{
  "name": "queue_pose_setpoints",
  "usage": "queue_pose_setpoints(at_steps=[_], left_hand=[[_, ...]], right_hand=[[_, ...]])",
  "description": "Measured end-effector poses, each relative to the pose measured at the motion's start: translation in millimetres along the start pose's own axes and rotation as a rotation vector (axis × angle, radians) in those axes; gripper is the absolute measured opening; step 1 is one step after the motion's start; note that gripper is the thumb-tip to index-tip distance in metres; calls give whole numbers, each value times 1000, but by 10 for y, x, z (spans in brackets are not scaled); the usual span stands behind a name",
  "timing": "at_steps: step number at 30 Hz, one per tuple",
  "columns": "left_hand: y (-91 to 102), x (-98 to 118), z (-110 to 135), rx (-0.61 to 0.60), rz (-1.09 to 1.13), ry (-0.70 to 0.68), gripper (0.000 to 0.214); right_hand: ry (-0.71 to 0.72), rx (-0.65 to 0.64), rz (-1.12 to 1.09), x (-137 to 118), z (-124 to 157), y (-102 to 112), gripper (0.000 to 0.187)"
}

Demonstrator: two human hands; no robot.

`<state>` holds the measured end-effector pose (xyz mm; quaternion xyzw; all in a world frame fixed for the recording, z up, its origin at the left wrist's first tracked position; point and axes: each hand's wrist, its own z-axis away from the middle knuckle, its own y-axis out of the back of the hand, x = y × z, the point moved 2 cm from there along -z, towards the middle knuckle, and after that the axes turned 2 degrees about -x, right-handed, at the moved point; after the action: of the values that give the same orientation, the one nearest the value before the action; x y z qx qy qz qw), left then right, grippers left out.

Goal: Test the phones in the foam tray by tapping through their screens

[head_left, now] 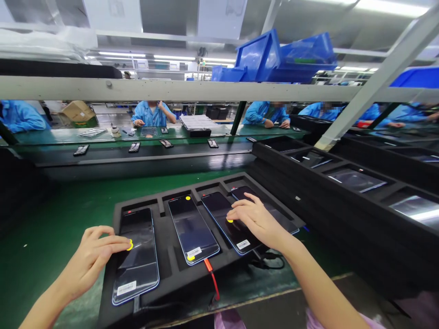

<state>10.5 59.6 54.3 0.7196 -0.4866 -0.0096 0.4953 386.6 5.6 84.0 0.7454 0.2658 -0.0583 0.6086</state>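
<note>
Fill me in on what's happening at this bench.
A person works over a black foam tray holding four phones side by side. The left hand presses a yellow sticker onto the leftmost phone; the right hand rests on the third phone. A red cable plugs into the second phone.

Scene bright, evenly lit. Source: fluorescent ceiling tubes [121,54] in rows overhead, a larger panel at upper right blown out to white. Glare: pale streaks on the glossy phone screens [138,256] in the foam tray [164,269] and strong white reflections on the panels in the stacked black trays [356,180] at right. Shadows soft, short, under the hands. Green counter [51,228] shows mild sheen. Strong wide-angle distortion: the shelf beam [171,89] and side edges bend. Far workers slightly soft; faces blurred. Near field sharp.
</note>
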Motion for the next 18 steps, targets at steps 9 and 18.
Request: queue_pose_setpoints(at_steps=[9, 18], left_hand=[[-19, -139, 254, 224, 113, 11, 49], [102, -55, 304, 147, 118, -18, 51]], right_hand=[[393, -233, 30, -683, -345, -222, 48], [358, -173, -3, -498, -326, -293, 41]])
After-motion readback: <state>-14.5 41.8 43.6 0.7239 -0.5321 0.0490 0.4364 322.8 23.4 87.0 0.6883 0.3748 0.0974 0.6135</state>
